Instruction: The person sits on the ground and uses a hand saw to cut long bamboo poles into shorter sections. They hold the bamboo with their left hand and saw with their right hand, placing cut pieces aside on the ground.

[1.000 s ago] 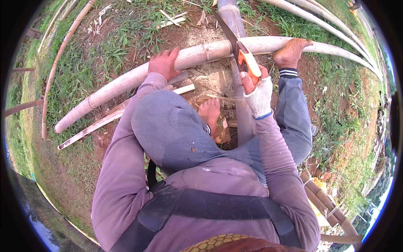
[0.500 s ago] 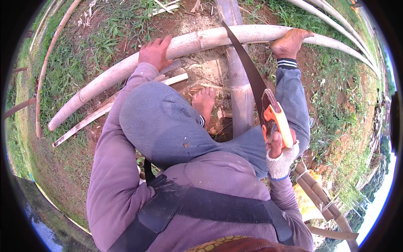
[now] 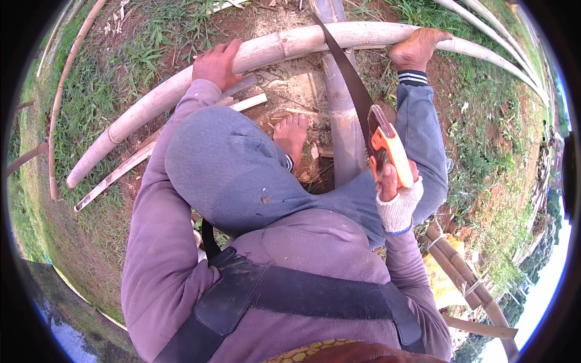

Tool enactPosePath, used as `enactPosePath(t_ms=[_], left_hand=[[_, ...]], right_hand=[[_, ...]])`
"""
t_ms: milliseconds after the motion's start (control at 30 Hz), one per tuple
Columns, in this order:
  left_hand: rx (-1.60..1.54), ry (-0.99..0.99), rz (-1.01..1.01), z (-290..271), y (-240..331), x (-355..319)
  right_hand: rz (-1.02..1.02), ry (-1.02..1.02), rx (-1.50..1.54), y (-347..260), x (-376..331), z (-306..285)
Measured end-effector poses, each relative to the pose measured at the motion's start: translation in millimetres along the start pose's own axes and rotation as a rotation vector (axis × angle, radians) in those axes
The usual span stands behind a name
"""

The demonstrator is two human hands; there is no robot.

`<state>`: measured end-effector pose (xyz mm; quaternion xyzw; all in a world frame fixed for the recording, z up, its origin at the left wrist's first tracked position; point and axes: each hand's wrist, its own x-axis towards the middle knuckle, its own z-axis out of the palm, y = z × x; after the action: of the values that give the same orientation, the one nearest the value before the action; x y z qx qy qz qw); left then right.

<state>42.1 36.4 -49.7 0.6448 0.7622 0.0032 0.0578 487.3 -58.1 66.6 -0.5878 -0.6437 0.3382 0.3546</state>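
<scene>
A long pale bamboo pole [image 3: 260,51] lies crosswise in front of me. My left hand [image 3: 216,65], bare, is closed over the top of it, left of the middle. In a fingerless white knit glove, my right hand [image 3: 398,192] grips the orange handle of a handsaw [image 3: 392,149]. The saw's dark toothed blade slants away from me and meets the pole where a thicker greyish bamboo [image 3: 344,124] crosses underneath. Whether the teeth have cut in cannot be made out. My bare right foot [image 3: 417,49] rests on the pole, right of the blade.
Split bamboo strips [image 3: 121,175] lie under the pole's left part. My left foot [image 3: 290,134] stands on the soil among chips and sawdust. More long poles [image 3: 496,36] lie at the far right. Tied bamboo pieces [image 3: 454,266] and a yellow sack [image 3: 440,283] are beside my right arm.
My right hand and the saw have shifted slightly forward, away from my body. The left hand keeps its place on the pole. The whole view has tilted a little.
</scene>
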Motion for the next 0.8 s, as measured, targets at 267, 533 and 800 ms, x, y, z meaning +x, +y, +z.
enactPosePath(t_ms=[267, 533, 800], left_hand=[[-0.010, -0.074, 0.032, -11.1, 21.3, 21.8], [-0.013, -0.072, -0.009, -2.4, 12.2, 10.8], [-0.023, -0.062, 0.027, -5.5, 16.5, 17.5]], right_hand=[[-0.248, 0.171, -0.185, -10.3, 170.8, 123.7], [-0.025, -0.009, 0.039, 22.7, -16.4, 0.8], [-0.240, 0.147, -0.134, 11.7, 176.5, 132.7]])
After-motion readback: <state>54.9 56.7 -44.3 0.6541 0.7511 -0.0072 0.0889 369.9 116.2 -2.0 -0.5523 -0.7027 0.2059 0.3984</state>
